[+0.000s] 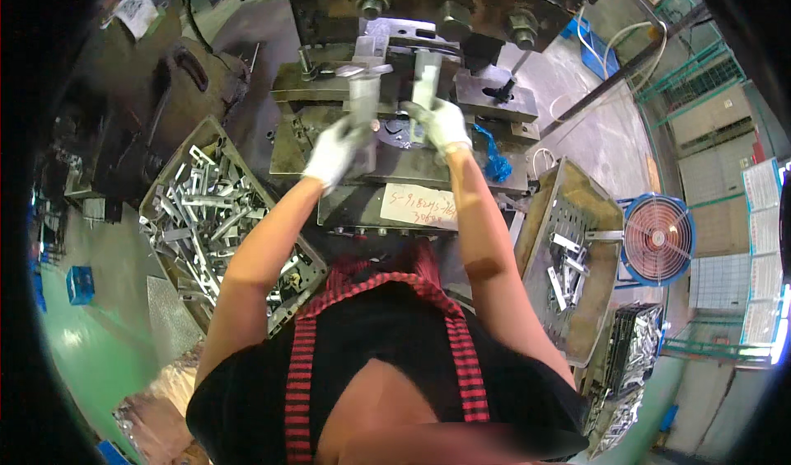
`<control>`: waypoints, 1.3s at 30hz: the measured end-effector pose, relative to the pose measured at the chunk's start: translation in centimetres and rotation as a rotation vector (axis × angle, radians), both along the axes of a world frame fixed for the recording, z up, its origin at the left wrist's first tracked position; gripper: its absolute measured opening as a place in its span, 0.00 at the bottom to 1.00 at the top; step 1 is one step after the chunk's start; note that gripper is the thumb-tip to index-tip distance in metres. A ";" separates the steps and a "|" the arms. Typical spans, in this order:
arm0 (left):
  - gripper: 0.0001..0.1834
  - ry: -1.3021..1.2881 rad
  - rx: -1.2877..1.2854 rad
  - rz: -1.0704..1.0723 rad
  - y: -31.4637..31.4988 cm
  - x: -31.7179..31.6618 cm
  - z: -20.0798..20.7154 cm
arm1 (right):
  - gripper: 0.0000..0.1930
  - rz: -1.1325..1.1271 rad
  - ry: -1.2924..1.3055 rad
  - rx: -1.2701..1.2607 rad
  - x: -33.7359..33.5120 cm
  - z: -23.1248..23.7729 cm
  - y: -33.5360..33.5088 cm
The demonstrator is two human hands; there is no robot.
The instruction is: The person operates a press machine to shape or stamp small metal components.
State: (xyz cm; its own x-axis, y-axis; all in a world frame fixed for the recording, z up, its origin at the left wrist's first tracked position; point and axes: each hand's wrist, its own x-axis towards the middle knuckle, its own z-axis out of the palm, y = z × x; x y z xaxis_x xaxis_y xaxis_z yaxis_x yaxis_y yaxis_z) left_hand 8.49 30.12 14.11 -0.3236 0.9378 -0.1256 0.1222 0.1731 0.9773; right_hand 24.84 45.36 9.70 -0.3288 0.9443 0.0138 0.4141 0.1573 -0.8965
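Both my hands wear white gloves and reach to the die block (288,147) of a press. My left hand (334,150) is closed on a pale metal channel piece (364,98), held upright and smeared by motion. My right hand (446,125) grips a second metal strip (427,77) by its lower part, its fingers bent round the edge. Between the two pieces lies a dark round recess (397,131) in the die. Whether either piece touches the die, I cannot tell.
On the left a bin (280,209) is heaped with metal pieces; on the right another bin (606,218) holds several. Large bolts (373,5) hang from the press above. A blue rag (494,160) lies by my right wrist. An orange-and-blue fan (657,238) stands farther right.
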 end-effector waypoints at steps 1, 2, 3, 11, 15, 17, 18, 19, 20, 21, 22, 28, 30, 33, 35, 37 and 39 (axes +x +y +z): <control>0.16 0.121 -0.002 -0.056 2.1 0.8 0.1 | 0.13 -0.073 0.197 0.006 2.0 -0.5 -0.2; 0.18 0.218 0.045 -0.035 4.3 1.9 0.0 | 0.10 -0.091 0.407 0.066 4.4 -1.1 -0.3; 0.21 0.275 0.163 0.002 6.4 2.8 -0.2 | 0.08 -0.267 0.584 -0.044 7.3 -1.8 -0.2; 0.24 0.209 0.148 0.075 13.9 3.8 -6.7 | 0.13 -0.923 0.433 -0.041 27.9 -10.6 -4.2; 0.25 0.153 0.113 0.099 8.8 4.8 -9.0 | 0.11 -0.825 0.716 0.185 19.1 -9.2 -3.4; 0.29 0.386 0.252 0.201 4.7 3.6 -9.6 | 0.15 -0.555 0.397 0.128 12.3 -6.3 -2.6; 0.25 0.401 0.400 0.242 2.3 2.2 -9.8 | 0.13 -0.367 0.206 0.218 8.9 -5.1 -2.4; 0.22 0.262 0.245 0.268 0.2 0.3 -9.8 | 0.13 -0.290 0.062 0.303 6.3 -3.7 -2.0; 0.19 0.151 0.174 0.311 -2.4 -1.9 -9.9 | 0.13 -0.092 -0.015 0.518 3.5 -2.8 -1.7; 0.17 0.125 0.061 0.369 -5.0 -4.6 -9.9 | 0.12 -0.116 -0.175 0.461 1.2 -2.0 -1.1; 0.15 0.125 0.028 0.430 -7.6 -7.1 -9.9 | 0.13 -0.076 -0.310 0.472 -0.5 -1.5 -0.4; 0.18 0.410 -0.539 0.538 -20.1 -12.7 -12.6 | 0.15 -0.033 -0.424 0.488 -4.0 -2.2 2.4; 0.19 0.818 -0.921 0.131 -21.5 -11.2 -15.1 | 0.15 -0.066 -0.354 0.408 -4.0 -2.8 2.6; 0.21 0.919 -1.155 -0.179 -22.1 -8.8 -18.0 | 0.15 -0.059 -0.329 0.363 -3.7 -2.8 2.4; 0.19 1.019 -1.028 -0.081 -21.8 -8.3 -18.9 | 0.16 -0.040 -0.293 0.361 -3.6 -2.4 2.2; 0.13 1.044 -1.016 -0.040 -21.2 -8.6 -18.9 | 0.19 -0.093 -0.353 0.328 -3.9 -1.8 1.9; 0.12 1.040 -1.028 -0.091 -20.5 -9.4 -18.2 | 0.21 -0.125 -0.360 0.330 -4.2 -1.4 1.5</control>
State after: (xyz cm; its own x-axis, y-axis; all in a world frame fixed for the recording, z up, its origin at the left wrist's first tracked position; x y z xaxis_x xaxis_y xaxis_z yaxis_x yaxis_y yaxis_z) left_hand -0.92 9.60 -4.08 -0.6299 0.6034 -0.4891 0.7285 0.6773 -0.1026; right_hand 20.59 46.88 8.31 -0.2519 0.9412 0.2253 0.7217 0.3378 -0.6043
